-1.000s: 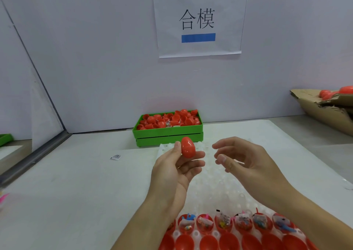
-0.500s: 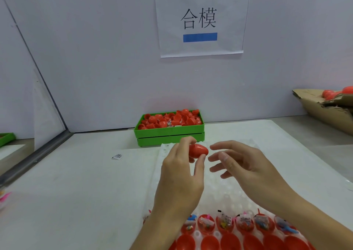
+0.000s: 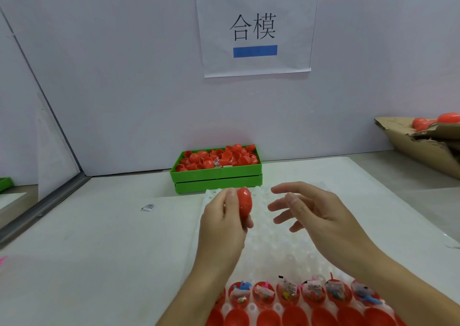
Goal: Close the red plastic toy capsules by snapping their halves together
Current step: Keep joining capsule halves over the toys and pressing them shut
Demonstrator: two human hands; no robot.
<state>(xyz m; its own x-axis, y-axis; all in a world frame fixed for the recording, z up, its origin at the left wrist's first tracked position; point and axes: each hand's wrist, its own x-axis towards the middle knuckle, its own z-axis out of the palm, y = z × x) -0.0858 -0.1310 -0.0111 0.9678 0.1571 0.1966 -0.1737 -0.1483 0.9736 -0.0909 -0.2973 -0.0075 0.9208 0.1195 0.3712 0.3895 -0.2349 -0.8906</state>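
My left hand (image 3: 224, 222) pinches a closed red capsule (image 3: 244, 204) between thumb and fingers, raised above the far part of the white bumpy tray (image 3: 271, 241). My right hand (image 3: 313, 213) hovers just right of the capsule with fingers spread and relaxed, holding nothing and not touching it. At the near edge of the tray a row of open red capsule halves (image 3: 288, 294) holds small wrapped toys, and a second row of red halves (image 3: 293, 317) lies in front of it.
A green crate (image 3: 216, 176) heaped with red capsule halves stands at the back by the wall. A torn cardboard box (image 3: 423, 146) with red capsules sits at the far right. A small white packet (image 3: 148, 206) lies on the table to the left.
My left hand has turned over, so its back now faces me, and tipped the capsule from upright to lying across. The right hand stayed close beside it, fingers spread.
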